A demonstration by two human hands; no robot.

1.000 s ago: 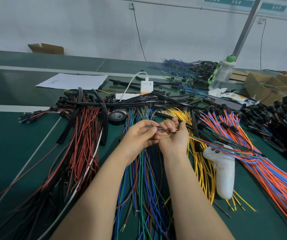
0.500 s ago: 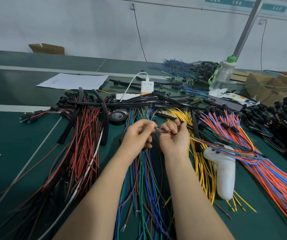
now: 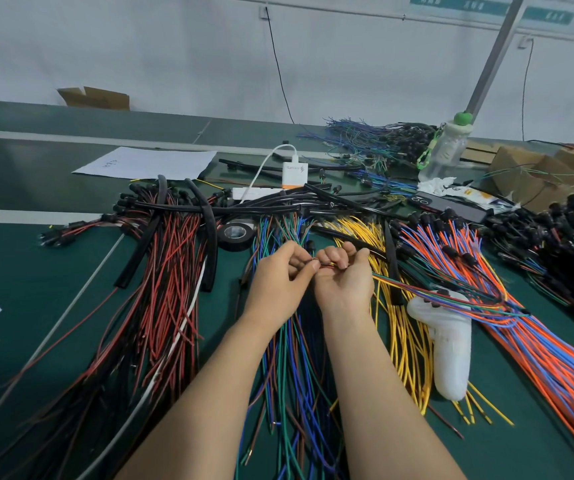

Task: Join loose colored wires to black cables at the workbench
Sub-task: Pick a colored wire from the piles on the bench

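Observation:
My left hand (image 3: 278,282) and my right hand (image 3: 344,278) meet over the middle of the bench. My right hand grips a thin bundle of colored wires (image 3: 445,294) that trails off to the right across a white handle. My left hand pinches the wire ends (image 3: 315,260) between thumb and fingertips, right against my right fingers. Under my forearms lies a heap of loose blue, green and brown wires (image 3: 289,375). Black cables (image 3: 268,207) lie crosswise behind the hands.
Red and black wires (image 3: 161,306) spread at the left, yellow wires (image 3: 400,341) and orange-blue wires (image 3: 548,348) at the right. A white pistol-shaped tool (image 3: 450,355), a black tape roll (image 3: 235,233), a white charger (image 3: 293,173), a bottle (image 3: 443,150) and cardboard boxes (image 3: 528,174) surround them.
My left hand's fingers have closed in again on the wire ends held by my right hand, after drawing slightly apart. Both hands stay in the same spot.

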